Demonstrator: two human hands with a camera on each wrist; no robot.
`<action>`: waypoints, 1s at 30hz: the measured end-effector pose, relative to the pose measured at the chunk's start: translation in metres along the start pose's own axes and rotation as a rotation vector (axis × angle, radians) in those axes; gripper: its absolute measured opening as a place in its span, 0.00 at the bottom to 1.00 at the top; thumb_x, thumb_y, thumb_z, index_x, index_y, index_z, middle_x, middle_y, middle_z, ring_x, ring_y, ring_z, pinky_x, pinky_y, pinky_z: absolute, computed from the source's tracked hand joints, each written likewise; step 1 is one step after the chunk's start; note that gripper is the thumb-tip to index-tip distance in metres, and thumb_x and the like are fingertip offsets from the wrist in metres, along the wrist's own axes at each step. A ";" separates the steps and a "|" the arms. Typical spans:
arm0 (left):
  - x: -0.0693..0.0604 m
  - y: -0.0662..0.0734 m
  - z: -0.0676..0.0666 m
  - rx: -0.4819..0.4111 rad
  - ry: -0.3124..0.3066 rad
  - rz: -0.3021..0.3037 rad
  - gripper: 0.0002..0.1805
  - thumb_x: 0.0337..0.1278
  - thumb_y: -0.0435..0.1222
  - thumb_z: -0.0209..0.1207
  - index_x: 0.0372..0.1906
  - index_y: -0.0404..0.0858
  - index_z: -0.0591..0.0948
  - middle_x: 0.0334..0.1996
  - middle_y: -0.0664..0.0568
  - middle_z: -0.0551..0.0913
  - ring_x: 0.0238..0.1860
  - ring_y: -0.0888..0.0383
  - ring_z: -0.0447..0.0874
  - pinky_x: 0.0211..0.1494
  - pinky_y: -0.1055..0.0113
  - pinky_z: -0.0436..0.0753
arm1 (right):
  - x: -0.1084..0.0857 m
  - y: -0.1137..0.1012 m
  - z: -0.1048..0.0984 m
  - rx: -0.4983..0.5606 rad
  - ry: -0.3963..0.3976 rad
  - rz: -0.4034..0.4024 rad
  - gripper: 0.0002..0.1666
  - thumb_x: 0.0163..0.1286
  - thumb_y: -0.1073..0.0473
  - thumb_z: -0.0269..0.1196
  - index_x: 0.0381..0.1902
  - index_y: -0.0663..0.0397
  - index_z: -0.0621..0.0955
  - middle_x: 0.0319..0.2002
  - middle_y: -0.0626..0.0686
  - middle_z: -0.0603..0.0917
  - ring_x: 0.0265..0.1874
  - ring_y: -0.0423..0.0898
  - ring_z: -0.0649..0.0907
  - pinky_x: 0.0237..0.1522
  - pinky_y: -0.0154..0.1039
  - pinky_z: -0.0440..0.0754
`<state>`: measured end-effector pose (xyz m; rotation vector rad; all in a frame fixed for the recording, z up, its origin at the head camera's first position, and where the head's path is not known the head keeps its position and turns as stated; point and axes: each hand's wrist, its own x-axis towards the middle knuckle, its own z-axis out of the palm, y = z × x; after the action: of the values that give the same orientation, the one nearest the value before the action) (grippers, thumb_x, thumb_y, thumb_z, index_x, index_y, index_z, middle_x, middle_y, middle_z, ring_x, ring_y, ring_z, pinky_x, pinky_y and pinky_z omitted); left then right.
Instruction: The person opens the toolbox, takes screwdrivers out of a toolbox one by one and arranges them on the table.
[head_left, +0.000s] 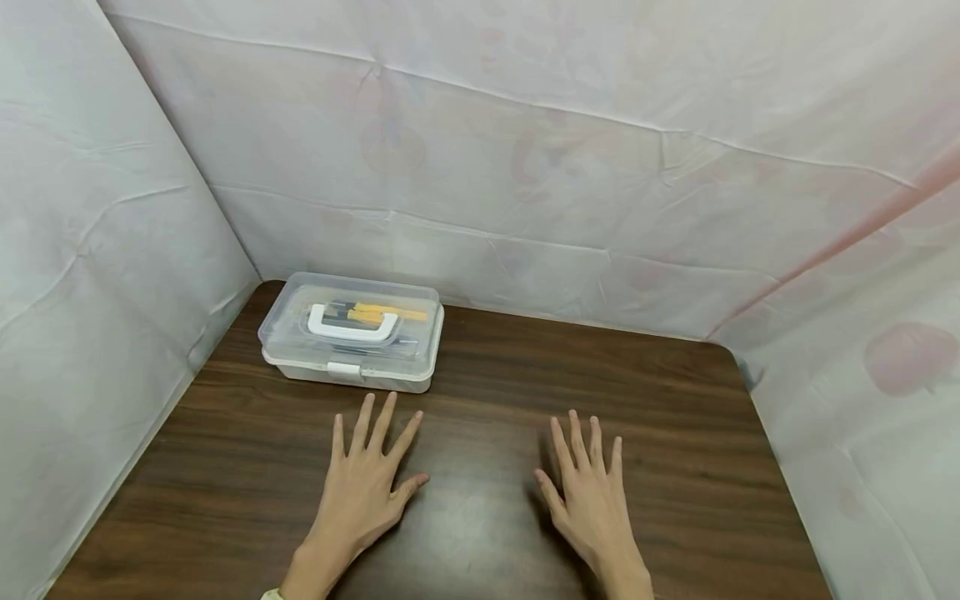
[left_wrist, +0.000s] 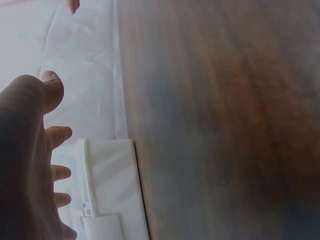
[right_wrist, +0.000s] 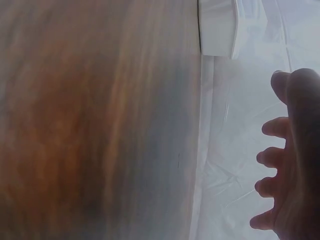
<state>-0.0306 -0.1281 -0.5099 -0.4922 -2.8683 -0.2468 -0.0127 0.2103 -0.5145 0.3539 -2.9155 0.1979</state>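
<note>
From the head view, I have a pale sheet (head_left: 90,208) filling the left side, meeting the slanting left edge of the table (head_left: 480,433). Left of centre, the box (head_left: 397,384) sits near the back edge, lid down, its white handle (head_left: 352,332) on top and yellow tools (head_left: 408,313) showing through. Just below it in the frame, the left hand (head_left: 363,492) hovers, fingers straight and spread. Dark wood runs across the lower middle, giving me width between the hands. Right of centre, the right hand (head_left: 592,500) hovers too, fingers fanned, well apart from the box. At lower right, the table's right edge borders another sheet (head_left: 862,417).
</note>
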 end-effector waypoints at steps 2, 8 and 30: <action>0.001 -0.001 0.000 -0.006 0.002 -0.004 0.47 0.61 0.65 0.62 0.82 0.57 0.63 0.86 0.44 0.49 0.85 0.36 0.45 0.78 0.25 0.50 | 0.001 -0.001 0.001 0.010 0.005 -0.001 0.47 0.79 0.35 0.55 0.85 0.45 0.55 0.84 0.62 0.56 0.81 0.71 0.56 0.77 0.75 0.50; 0.002 -0.003 -0.002 -0.004 0.014 -0.006 0.47 0.60 0.65 0.63 0.82 0.57 0.64 0.85 0.43 0.53 0.85 0.36 0.45 0.77 0.25 0.50 | 0.004 -0.003 0.004 0.016 0.001 -0.013 0.46 0.80 0.34 0.52 0.86 0.44 0.53 0.84 0.60 0.54 0.81 0.70 0.56 0.79 0.74 0.46; 0.011 -0.037 -0.007 -0.120 0.367 0.087 0.33 0.62 0.44 0.61 0.73 0.43 0.76 0.70 0.33 0.74 0.70 0.30 0.70 0.66 0.30 0.71 | 0.025 -0.018 0.008 0.150 0.211 -0.097 0.37 0.80 0.43 0.56 0.80 0.52 0.66 0.75 0.57 0.75 0.68 0.60 0.79 0.74 0.71 0.62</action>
<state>-0.0517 -0.1606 -0.5052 -0.5306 -2.4793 -0.4461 -0.0335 0.1859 -0.5145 0.4663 -2.6756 0.4141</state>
